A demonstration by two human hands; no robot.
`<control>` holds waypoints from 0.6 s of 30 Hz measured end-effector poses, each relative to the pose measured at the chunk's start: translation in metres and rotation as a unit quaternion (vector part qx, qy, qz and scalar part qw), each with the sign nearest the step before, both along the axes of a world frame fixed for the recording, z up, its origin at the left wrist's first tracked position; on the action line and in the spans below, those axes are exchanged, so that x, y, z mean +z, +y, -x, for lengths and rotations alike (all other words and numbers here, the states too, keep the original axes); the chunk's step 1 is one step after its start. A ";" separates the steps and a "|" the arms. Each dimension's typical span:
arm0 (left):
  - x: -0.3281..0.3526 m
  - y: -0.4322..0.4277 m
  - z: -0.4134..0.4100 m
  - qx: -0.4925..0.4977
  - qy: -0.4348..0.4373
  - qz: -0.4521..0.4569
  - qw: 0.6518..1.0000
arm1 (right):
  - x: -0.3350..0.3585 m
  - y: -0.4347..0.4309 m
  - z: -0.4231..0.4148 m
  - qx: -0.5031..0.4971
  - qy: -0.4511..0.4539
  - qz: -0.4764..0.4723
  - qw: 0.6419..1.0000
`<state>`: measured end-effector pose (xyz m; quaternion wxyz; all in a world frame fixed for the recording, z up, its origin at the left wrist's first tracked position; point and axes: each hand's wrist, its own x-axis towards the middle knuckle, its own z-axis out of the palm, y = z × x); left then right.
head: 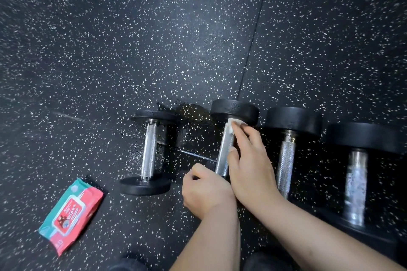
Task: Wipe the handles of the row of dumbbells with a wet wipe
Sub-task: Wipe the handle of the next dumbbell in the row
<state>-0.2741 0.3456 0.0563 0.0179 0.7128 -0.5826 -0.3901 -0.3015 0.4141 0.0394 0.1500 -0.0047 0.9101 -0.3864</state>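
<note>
On the far end of the second dumbbell's [234, 109] steel handle [224, 149], just under its far black head, sits a bunched white wet wipe [230, 125]. That dumbbell lies second from the left in a row of four on the black speckled rubber floor [154, 39], handles running near to far. The smallest dumbbell [149, 152] lies apart to its left; a bigger third dumbbell [286, 160] and a still bigger fourth dumbbell [356, 182] lie to its right. A red and teal wipes pack [70, 211] lies flat at the near left, well apart from the row.

The right hand [248, 167] reaches along the handle, its fingers [239, 126] pinching the wipe against the metal. The left hand [207, 191] crosses under the right wrist, its fingers curled down over the dumbbell's near end and hiding the near head; whether they truly grip it I cannot tell.
</note>
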 end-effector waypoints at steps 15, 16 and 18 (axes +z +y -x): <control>-0.001 -0.017 -0.004 0.113 0.018 -0.071 0.991 | 0.008 -0.001 0.004 0.011 -0.007 -0.002 1.000; -0.003 -0.019 -0.004 0.102 0.013 -0.066 0.993 | 0.010 -0.001 0.004 0.028 0.002 -0.029 0.999; -0.002 -0.017 -0.003 0.077 0.001 -0.057 0.995 | 0.011 -0.001 0.005 0.080 0.035 -0.117 0.989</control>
